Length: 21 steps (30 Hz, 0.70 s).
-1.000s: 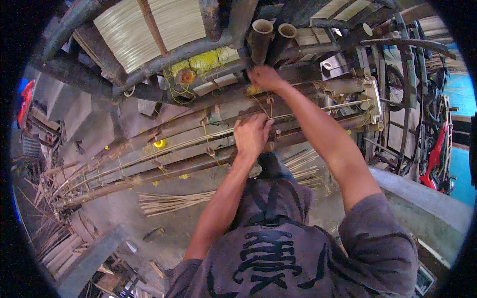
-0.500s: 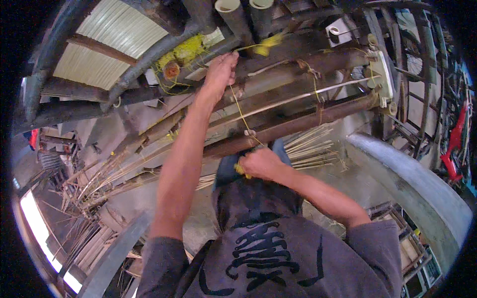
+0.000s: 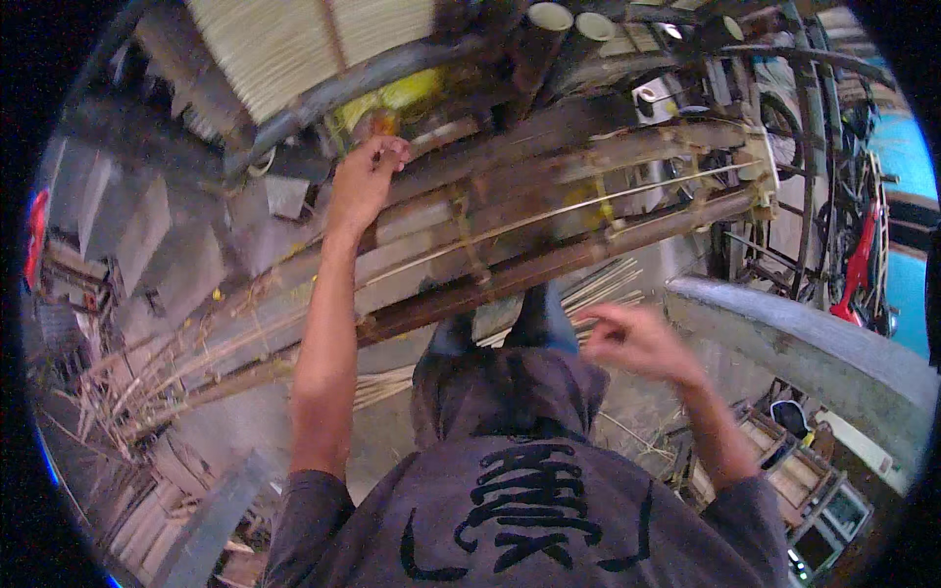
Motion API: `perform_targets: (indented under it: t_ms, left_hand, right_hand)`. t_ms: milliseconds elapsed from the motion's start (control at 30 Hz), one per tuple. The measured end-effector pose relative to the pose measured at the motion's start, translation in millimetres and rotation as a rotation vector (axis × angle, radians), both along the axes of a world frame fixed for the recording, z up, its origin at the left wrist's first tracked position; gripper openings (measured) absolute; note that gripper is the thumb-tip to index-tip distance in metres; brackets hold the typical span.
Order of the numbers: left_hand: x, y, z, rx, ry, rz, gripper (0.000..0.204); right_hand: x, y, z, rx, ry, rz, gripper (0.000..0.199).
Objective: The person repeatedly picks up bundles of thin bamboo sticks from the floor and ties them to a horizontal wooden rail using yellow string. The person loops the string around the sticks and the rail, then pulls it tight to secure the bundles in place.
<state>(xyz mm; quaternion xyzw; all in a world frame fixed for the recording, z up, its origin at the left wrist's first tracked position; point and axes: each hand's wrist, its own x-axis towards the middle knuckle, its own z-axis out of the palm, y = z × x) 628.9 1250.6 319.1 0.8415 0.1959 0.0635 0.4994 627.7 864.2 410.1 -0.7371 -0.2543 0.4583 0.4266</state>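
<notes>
A long frame of brown poles (image 3: 534,266) crosses in front of me, with thin pale strips running along it and ties around the poles. My left hand (image 3: 363,188) is raised by its far side, beside a blurred orange-brown round thing (image 3: 376,125) and a yellow heap (image 3: 412,90). Its fingers are bent together; what they hold, if anything, does not show. To the right of my legs, on the near side of the frame, my right hand (image 3: 642,343) is blurred, its fingers curled in. A yellow tie (image 3: 605,208) shows on the frame's right part.
A bundle of thin sticks (image 3: 600,292) lies on the floor beneath the frame. A grey ledge (image 3: 794,328) stands at the right, with wooden trays (image 3: 784,461) below it. Upright tubes (image 3: 545,44) stand at the far side. Loose sticks (image 3: 108,392) crowd the left.
My right hand has moved right, away from the near pole; my left hand has shifted left and slightly nearer. The yellow string between them no longer shows. The view has also shifted.
</notes>
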Motion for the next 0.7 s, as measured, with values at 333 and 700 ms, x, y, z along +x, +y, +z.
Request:
perform_targets:
  t_ms: [333,700]
  left_hand:
    - [-101.4,-84.6,5.6,0.412,0.074,-0.241,0.023]
    - [-84.4,-110.8,-3.1,0.572,-0.061,-0.055,0.016]
  right_hand:
    - [17.6,150.2,107.2,-0.137,-0.728,0.430,0.020]
    - [132.3,254.0,-161.0,0.069,-0.872,0.050,0.033]
